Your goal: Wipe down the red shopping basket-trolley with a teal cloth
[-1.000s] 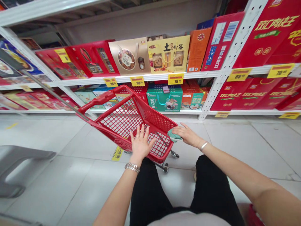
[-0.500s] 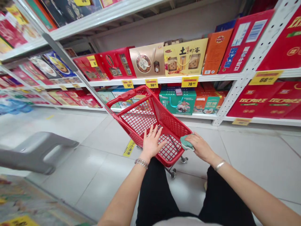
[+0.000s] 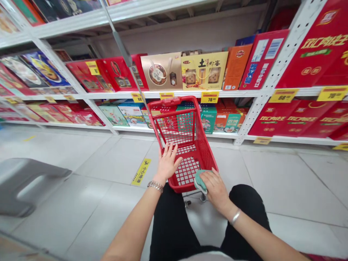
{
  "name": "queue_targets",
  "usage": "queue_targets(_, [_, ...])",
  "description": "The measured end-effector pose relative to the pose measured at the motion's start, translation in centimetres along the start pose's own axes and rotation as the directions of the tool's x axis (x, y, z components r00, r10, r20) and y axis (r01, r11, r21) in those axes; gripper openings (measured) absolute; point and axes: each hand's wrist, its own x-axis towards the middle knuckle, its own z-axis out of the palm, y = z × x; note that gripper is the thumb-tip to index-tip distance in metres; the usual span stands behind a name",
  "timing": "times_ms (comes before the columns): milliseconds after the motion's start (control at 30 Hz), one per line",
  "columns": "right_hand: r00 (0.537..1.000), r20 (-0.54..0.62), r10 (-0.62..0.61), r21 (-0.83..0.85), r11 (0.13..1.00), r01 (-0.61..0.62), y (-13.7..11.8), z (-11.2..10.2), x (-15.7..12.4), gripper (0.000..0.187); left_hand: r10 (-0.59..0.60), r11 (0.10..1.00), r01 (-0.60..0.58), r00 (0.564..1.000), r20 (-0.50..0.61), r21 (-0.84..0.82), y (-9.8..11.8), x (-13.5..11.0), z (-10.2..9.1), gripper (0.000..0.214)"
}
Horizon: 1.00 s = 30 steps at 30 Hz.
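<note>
A red plastic shopping cart [image 3: 207, 150] stands between my knees, its handle toward the shelves. My left hand [image 3: 167, 165] is over the cart's left rim with the fingers spread; it holds nothing, and whether the palm touches the rim is hidden. In my right hand [image 3: 216, 188] is a folded green cloth [image 3: 200, 180] with a pale edge. The fingers press it against the near right corner of the cart's rim. Part of the cloth is covered by the fingers.
White shelves [image 3: 174, 95] with boxed gift packs and yellow price tags run behind the cart. A grey plastic stool [image 3: 46, 166] is at the left. A yellow floor sticker [image 3: 141, 172] lies beside the cart. A grey pole [image 3: 123, 49] rises near the cart handle.
The cart has turned more upright in view, its handle now further right. My right hand with the cloth has shifted left and down along with the rim. My left hand stays spread at the left rim.
</note>
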Motion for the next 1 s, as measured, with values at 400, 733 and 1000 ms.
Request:
queue_targets(400, [0.975,0.129,-0.178,-0.009,0.983,0.181,-4.6,2.7,3.7,0.028,0.029,0.999,-0.028,0.998,-0.049,0.035,-1.2,-2.2,2.7,0.063])
queue_targets(733, [0.889,0.327,-0.32,0.095,0.947,0.306,2.1,-3.2,3.5,0.037,0.224,0.974,-0.225,0.974,-0.044,-0.009,-4.0,-0.5,3.7,0.063])
queue_targets(1000, [0.965,0.253,-0.067,-0.118,0.988,0.1,12.1,-5.4,6.9,0.058,0.233,0.969,-0.232,0.973,-0.002,-0.085,-4.8,0.5,2.7,0.062])
